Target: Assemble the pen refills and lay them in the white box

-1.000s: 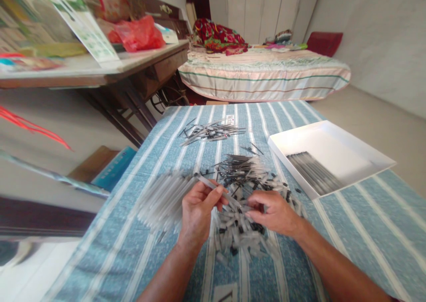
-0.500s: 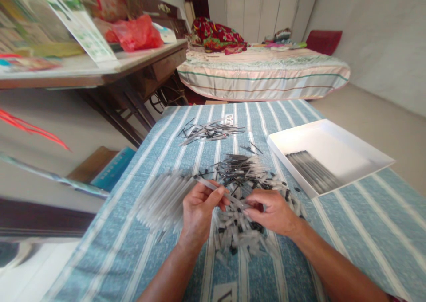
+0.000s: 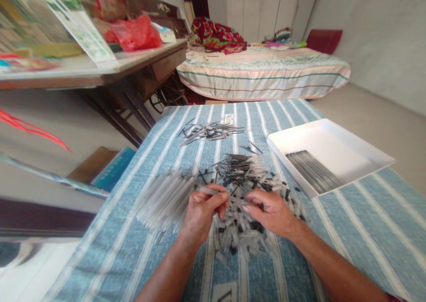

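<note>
Left forearm (image 3: 169,266) and right forearm (image 3: 333,257) bare, angled inward over the table (image 3: 113,240), toward its far edge. Left hand (image 3: 203,213): fingers curled, thumb pressed on them, pointing toward the right edge. Right hand (image 3: 271,212): thumb-and-finger pinch, tips leftward. Hands near, not touching.

The left hand (image 3: 202,209) is bare, with rounded contours, and the left forearm (image 3: 169,266) behind it is uncovered along its whole visible length, widening gradually until the bottom edge of the view cuts it off. The right hand (image 3: 273,212) is bare as well, broad across the back (finer detail, such as the nails, is too blurred to make out). The right forearm (image 3: 334,261) is long and bare, slimmer near the hand and thicker farther back, and a small sliver of dark red sleeve (image 3: 394,297) shows at the lower right.
</note>
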### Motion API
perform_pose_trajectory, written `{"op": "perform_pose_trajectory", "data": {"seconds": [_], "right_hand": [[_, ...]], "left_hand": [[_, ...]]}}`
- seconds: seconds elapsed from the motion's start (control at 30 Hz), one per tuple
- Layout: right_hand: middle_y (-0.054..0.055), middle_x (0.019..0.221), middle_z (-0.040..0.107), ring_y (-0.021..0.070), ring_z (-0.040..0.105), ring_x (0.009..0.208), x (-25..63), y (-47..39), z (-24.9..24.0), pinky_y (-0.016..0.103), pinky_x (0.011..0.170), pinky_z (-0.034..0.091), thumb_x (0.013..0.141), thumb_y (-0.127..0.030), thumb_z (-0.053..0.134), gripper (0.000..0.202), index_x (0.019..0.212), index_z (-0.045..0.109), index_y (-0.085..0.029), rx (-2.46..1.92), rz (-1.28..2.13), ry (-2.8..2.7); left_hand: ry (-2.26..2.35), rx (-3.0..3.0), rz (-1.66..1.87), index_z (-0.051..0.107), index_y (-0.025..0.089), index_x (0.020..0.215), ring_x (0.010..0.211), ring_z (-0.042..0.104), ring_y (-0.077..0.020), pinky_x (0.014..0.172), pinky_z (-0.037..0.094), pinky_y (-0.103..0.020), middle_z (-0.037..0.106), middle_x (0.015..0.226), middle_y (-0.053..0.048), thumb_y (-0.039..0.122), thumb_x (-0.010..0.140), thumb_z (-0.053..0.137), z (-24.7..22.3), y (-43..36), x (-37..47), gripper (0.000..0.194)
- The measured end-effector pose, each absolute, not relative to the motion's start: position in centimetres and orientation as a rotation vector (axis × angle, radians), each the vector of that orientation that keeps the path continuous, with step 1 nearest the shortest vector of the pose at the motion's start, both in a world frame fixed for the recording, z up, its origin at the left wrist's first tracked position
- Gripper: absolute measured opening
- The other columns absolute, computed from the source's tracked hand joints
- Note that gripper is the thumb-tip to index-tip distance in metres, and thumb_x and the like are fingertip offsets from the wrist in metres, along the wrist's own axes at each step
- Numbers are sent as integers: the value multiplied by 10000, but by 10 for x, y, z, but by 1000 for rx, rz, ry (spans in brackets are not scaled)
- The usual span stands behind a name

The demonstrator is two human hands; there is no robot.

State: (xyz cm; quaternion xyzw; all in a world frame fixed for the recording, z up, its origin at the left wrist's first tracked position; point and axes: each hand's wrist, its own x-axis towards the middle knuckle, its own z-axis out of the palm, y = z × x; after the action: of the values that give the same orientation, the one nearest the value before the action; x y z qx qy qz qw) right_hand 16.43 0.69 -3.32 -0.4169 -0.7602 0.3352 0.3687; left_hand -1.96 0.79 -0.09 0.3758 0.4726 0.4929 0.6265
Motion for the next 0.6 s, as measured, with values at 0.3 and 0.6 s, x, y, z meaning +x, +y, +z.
{"op": "perform_pose_trajectory", "data": {"seconds": [0.3,0.6], "right_hand": [[-66,522,393,62,355,471,163,4,-29,174,483,290,786,-219,551,114,694,515,-163,-1024,785,-1933],[-69,512,384,62,356,465,163,4,-31,169,477,292,790,-210,538,126,676,505,-168,-1074,779,-1941]], "left_hand": [[1047,799,1142,577,132,656,312,490,-95,324,385,-197,613,474,14,181,652,635,3,7,-13,76],[1039,796,1148,549,138,652,311,503,-108,327,399,-214,617,482,13,198,669,634,-4,5,-9,105]]}}
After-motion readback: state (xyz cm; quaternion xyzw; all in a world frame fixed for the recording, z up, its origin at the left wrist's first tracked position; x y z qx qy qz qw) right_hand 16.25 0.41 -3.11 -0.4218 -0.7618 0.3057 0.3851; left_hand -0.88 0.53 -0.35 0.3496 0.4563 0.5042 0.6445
